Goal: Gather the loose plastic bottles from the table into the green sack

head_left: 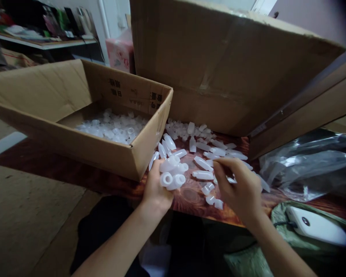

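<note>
My left hand [157, 192] is wrapped round a bunch of several translucent white plastic tubes [173, 173], their round open ends facing me. To the right, my right hand [240, 182] is low over the table with thumb and forefinger drawn together. What lies in that pinch, if anything, is too hidden to make out. Close to its fingertips are scattered tapered white plastic pieces [203, 163], some lying on their sides. Short ring-like pieces [208, 188] rest nearer the table's front edge.
On the left stands an open cardboard box [150, 154] with many small white plastic pieces [115, 125] inside. A large carton [219, 69] rises behind the wood-patterned table [190, 196]. Clear plastic bags [311, 169] and a white device [317, 225] with a cable are at right.
</note>
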`<state>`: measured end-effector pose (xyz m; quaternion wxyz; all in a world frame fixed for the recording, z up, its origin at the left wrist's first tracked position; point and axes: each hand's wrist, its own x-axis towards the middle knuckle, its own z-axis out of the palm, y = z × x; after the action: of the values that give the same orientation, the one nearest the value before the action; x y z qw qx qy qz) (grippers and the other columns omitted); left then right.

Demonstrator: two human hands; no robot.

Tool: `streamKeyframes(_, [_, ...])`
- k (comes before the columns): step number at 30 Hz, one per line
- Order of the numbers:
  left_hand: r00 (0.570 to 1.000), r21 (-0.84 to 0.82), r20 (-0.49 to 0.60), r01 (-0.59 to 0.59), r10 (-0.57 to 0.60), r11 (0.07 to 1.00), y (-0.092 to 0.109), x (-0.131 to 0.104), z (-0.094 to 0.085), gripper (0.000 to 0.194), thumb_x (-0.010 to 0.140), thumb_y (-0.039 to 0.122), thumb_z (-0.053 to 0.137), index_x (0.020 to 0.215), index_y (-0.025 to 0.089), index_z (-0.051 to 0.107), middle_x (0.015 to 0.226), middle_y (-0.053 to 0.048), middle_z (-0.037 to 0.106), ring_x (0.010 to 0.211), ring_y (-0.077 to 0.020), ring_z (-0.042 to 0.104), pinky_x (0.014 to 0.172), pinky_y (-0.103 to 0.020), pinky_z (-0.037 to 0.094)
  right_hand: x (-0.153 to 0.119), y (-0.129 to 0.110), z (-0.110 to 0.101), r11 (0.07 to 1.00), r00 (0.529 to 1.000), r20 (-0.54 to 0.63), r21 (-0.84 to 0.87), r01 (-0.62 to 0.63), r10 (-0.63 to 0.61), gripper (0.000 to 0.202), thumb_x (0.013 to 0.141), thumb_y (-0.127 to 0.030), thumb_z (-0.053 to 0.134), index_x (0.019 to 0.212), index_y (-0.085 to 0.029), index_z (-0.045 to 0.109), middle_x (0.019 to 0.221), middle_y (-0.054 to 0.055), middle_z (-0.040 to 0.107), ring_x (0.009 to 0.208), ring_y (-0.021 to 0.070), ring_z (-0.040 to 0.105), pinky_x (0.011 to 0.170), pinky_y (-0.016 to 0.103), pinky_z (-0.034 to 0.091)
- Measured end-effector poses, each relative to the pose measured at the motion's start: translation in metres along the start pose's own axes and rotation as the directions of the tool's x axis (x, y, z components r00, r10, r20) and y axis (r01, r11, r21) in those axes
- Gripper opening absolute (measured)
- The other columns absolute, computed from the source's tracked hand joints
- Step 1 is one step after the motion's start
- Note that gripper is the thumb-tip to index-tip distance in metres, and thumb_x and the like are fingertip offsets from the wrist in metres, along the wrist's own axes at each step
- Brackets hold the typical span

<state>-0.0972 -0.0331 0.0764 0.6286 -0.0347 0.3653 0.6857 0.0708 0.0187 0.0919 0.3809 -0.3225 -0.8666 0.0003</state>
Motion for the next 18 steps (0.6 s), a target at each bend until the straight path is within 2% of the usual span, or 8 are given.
streamKeyframes(2, [1.000,0.006,0.006,0.004,-0.004,1.000,0.001,-0.001,-0.001,0.016,0.081,0.026,0.046,0.068,0.018,0.049,0.048,0.003,0.046,0.033,-0.0112,0.043,0.027,-0.019,0.028,0.002,0.028,0.007,0.989,0.947,0.311,-0.088,0.118,-0.085,0.010,0.091,-0.023,0.057,0.099,-0.019,0.062,0.085,0.006,0.065,0.078,0.0201,0.056,0.070,0.032,0.044])
streamKeyframes(4, [1.000,0.007,0.000,0.000,0.000,1.000,0.000,-0.001,-0.001,0.017,0.082,0.027,0.044,0.070,0.017,0.051,0.048,0.003,0.046,0.033,-0.0110,0.043,0.026,-0.019,0.028,0.002,0.047,0.020,0.963,0.828,0.548,-0.136,0.231,-0.121,0.019,0.087,-0.025,0.063,0.105,-0.018,0.064,0.090,0.008,0.066,0.084,0.0236,0.055,0.075,0.036,0.044])
streamKeyframes(7, [1.000,-0.001,0.003,0.028,-0.028,1.000,-0.001,-0.001,0.001,0.021,0.085,0.029,0.043,0.070,0.017,0.051,0.048,0.002,0.046,0.034,-0.0103,0.043,0.027,-0.018,0.028,0.001,0.054,0.034,0.932,0.744,0.658,-0.189,0.309,-0.114,0.029,0.082,-0.022,0.068,0.110,-0.019,0.064,0.092,0.008,0.066,0.087,0.0258,0.054,0.075,0.036,0.043])
streamKeyframes(8, [0.999,-0.008,0.003,0.046,-0.046,0.999,-0.001,0.000,0.001,0.022,0.086,0.030,0.042,0.071,0.017,0.051,0.049,0.002,0.047,0.035,-0.0104,0.044,0.028,-0.018,0.028,0.001,0.052,0.034,0.931,0.750,0.651,-0.191,0.310,-0.117,0.029,0.083,-0.019,0.066,0.112,-0.018,0.064,0.093,0.008,0.066,0.088,0.0263,0.054,0.075,0.037,0.044])
streamKeyframes(10, [0.997,-0.031,-0.005,0.080,-0.080,0.996,-0.001,0.002,0.001,0.021,0.086,0.030,0.041,0.076,0.016,0.055,0.053,0.001,0.051,0.037,-0.0109,0.047,0.029,-0.018,0.030,0.000,0.042,0.028,0.958,0.822,0.554,-0.144,0.247,-0.129,0.029,0.088,-0.017,0.058,0.117,-0.017,0.061,0.095,0.010,0.064,0.090,0.0256,0.055,0.077,0.038,0.045])
streamKeyframes(13, [0.995,-0.100,-0.020,0.095,-0.098,0.990,-0.003,0.009,0.001,0.021,0.087,0.031,0.046,0.090,0.015,0.060,0.060,0.001,0.057,0.042,-0.0111,0.052,0.033,-0.018,0.037,-0.006,0.015,0.006,0.996,0.961,0.276,0.086,-0.023,-0.002,0.031,0.093,-0.021,0.051,0.124,-0.019,0.054,0.102,0.009,0.063,0.088,0.0205,0.059,0.077,0.035,0.049])
streamKeyframes(15, [0.993,-0.151,-0.067,0.084,-0.095,0.985,-0.008,0.013,0.002,0.021,0.087,0.033,0.051,0.096,0.016,0.060,0.066,0.001,0.061,0.046,-0.0108,0.054,0.038,-0.019,0.043,-0.015,-0.007,-0.006,0.957,0.983,0.127,0.241,-0.161,0.133,0.031,0.093,-0.024,0.054,0.123,-0.022,0.052,0.105,0.008,0.063,0.089,0.0184,0.062,0.076,0.032,0.051])
streamKeyframes(18, [0.987,-0.194,-0.137,0.060,-0.088,0.979,-0.018,0.016,0.006,0.024,0.086,0.037,0.056,0.099,0.017,0.060,0.073,0.000,0.064,0.052,-0.0117,0.059,0.047,-0.022,0.049,-0.027,-0.036,-0.006,0.955,0.993,0.000,0.274,-0.117,0.122,0.027,0.090,-0.022,0.060,0.116,-0.021,0.053,0.101,0.007,0.065,0.090,0.0185,0.064,0.075,0.030,0.053])
